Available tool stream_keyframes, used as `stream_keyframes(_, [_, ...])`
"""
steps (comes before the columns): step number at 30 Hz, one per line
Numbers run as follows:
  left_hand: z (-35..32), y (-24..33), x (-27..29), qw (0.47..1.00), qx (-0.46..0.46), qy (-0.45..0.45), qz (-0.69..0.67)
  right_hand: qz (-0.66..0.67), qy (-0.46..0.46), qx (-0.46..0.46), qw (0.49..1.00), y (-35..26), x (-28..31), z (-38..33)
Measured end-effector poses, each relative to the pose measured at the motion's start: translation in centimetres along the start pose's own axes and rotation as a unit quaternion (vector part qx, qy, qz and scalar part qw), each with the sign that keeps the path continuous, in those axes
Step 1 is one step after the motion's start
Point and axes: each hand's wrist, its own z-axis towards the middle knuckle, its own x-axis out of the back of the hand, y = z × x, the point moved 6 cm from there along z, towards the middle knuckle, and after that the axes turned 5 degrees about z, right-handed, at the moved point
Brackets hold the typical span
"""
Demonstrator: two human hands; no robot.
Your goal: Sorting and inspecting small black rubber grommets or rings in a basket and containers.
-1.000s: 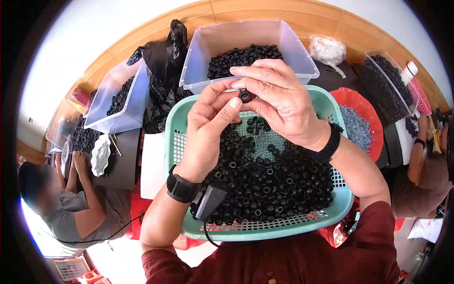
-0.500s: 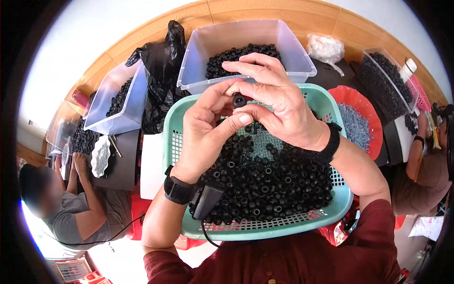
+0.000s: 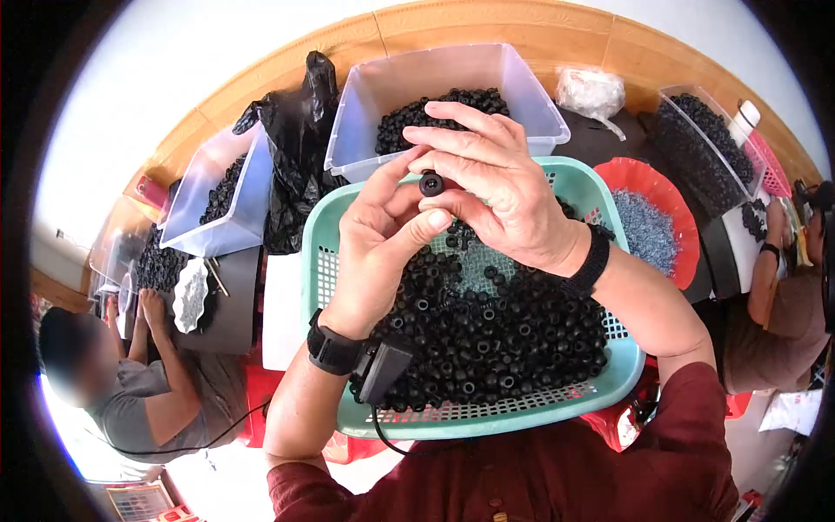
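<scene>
A small black round plastic part with a hollow in its end is raised above the basket. My right hand pinches it between thumb and index finger, its other fingers stretched out. My left hand is closed against the same part from the left, its thumb tip beside the right thumb; what its curled fingers touch behind is partly hidden. Below both hands, a green mesh basket holds a heap of similar black parts. Each wrist wears a black strap; a black box-like device with a cable hangs by the left one.
Behind the basket stands a clear bin of black parts, with a black plastic bag to its left. A red dish of small grey pieces lies right. More bins stand along the table. A person works at left, another at right.
Both hands keep their hold, with the black part turned slightly so its hollow end faces up more. The whole view has shifted a little.
</scene>
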Motion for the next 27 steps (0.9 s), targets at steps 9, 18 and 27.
stream_keyframes(9, [-0.1,-1.6,0.9,0.999,0.035,-0.008,-0.001,-0.02,-0.009,0.008,1.0,-0.1,0.0,0.3])
stream_keyframes(18, [0.1,-0.3,1.5,0.99,0.007,0.052,0.127,0.265,0.022,-0.254,0.93,3.5,-0.2,-0.7])
stream_keyframes(27, [0.2,-0.5,1.2,0.972,-0.05,0.048,0.226,0.529,-0.168,-0.477,0.681,2.6,-4.1,-2.4])
